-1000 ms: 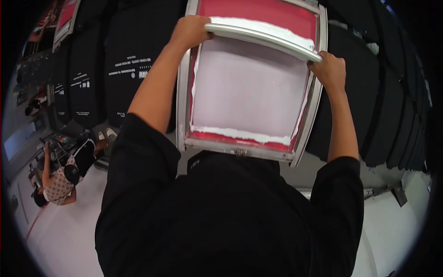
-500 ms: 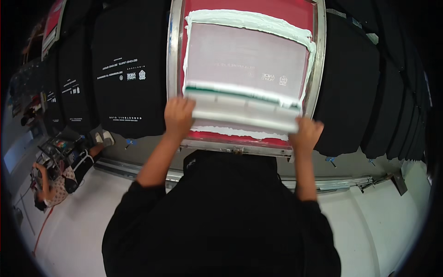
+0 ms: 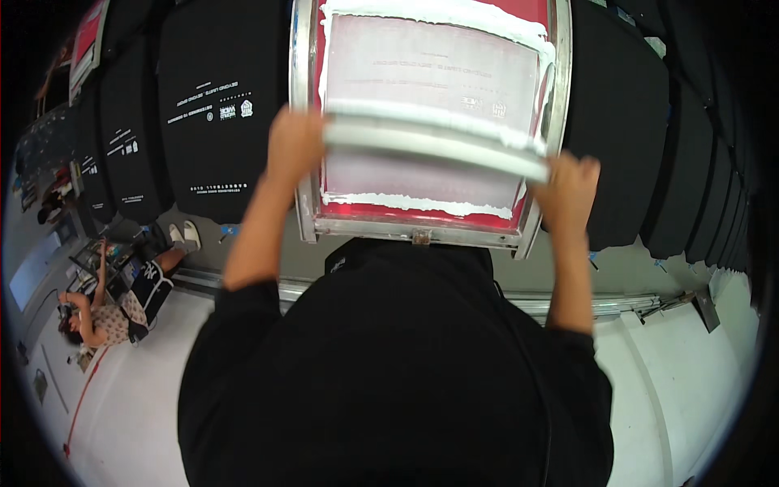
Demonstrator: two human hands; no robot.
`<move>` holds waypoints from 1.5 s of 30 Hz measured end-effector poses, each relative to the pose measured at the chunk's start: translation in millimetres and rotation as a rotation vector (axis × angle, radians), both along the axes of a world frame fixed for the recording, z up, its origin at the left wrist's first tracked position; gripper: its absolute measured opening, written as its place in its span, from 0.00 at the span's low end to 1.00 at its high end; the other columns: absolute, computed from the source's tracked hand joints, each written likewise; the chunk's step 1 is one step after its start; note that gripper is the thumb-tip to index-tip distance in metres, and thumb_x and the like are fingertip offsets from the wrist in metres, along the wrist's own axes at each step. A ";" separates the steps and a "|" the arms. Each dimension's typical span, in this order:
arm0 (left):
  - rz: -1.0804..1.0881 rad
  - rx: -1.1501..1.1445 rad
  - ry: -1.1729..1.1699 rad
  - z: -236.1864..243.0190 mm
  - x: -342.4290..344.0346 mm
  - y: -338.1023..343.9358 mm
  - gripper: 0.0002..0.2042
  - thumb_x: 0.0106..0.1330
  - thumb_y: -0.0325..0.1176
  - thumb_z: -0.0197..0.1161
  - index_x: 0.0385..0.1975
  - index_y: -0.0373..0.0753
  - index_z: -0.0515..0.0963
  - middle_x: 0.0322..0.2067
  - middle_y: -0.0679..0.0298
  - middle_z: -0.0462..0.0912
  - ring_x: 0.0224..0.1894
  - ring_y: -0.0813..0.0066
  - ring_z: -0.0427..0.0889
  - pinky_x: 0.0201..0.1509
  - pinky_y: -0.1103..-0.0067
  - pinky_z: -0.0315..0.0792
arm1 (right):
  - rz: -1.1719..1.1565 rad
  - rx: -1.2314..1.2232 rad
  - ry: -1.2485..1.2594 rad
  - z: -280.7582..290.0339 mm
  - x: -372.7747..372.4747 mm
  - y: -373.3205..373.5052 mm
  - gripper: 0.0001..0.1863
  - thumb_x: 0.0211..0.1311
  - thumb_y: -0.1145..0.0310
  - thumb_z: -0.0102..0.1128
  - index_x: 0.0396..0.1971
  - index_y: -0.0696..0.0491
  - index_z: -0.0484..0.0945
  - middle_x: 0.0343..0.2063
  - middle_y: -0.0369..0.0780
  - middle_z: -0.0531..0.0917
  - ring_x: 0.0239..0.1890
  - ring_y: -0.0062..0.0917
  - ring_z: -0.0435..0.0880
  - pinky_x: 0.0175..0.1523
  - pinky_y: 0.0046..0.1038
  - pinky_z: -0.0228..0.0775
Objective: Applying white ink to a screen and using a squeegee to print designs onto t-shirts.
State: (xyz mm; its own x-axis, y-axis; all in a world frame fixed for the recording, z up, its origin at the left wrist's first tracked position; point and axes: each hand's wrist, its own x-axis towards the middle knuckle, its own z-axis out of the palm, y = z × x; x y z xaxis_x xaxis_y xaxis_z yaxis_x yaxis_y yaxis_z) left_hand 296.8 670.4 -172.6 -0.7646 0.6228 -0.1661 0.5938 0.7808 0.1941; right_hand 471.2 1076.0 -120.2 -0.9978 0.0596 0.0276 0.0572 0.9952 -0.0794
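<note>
Left of the metal-framed printing screen (image 3: 430, 122) lies a printed black shirt (image 3: 215, 114). The left hand (image 3: 296, 146) is closed on the long white squeegee (image 3: 434, 138), which lies across the screen's mesh, blurred, perhaps touching it; the right hand (image 3: 568, 191) grips its other end at the frame's right rail.

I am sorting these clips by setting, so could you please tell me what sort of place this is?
Most likely a screen-printing workshop: both hands draw a squeegee across a metal-framed printing screen smeared with white ink, and black garments with white prints lie in a row beside it.
</note>
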 end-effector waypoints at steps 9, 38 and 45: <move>0.095 0.303 0.145 1.5 134.3 -16.0 0.07 0.54 0.24 0.60 0.33 0.36 0.81 0.35 0.58 0.82 0.40 0.58 0.82 0.48 0.64 0.75 | -0.158 -0.153 0.016 -37.0 111.0 -49.6 0.09 0.51 0.76 0.62 0.35 0.50 0.80 0.35 0.37 0.85 0.41 0.30 0.83 0.52 0.40 0.62; 0.233 0.677 -0.211 4.3 -55.3 71.9 0.13 0.66 0.42 0.65 0.36 0.38 0.83 0.32 0.52 0.86 0.36 0.57 0.85 0.45 0.64 0.77 | 0.040 -0.196 -0.387 2.8 -280.2 94.0 0.28 0.48 0.52 0.75 0.45 0.56 0.86 0.37 0.49 0.88 0.45 0.41 0.88 0.52 0.35 0.76; 0.231 0.350 -1.304 -23.5 233.1 36.1 0.30 0.74 0.60 0.54 0.37 0.32 0.80 0.28 0.55 0.82 0.32 0.65 0.82 0.37 0.67 0.74 | 0.311 -0.239 -0.348 -14.4 -309.0 31.6 0.21 0.54 0.60 0.71 0.44 0.58 0.84 0.38 0.53 0.86 0.43 0.48 0.86 0.50 0.41 0.76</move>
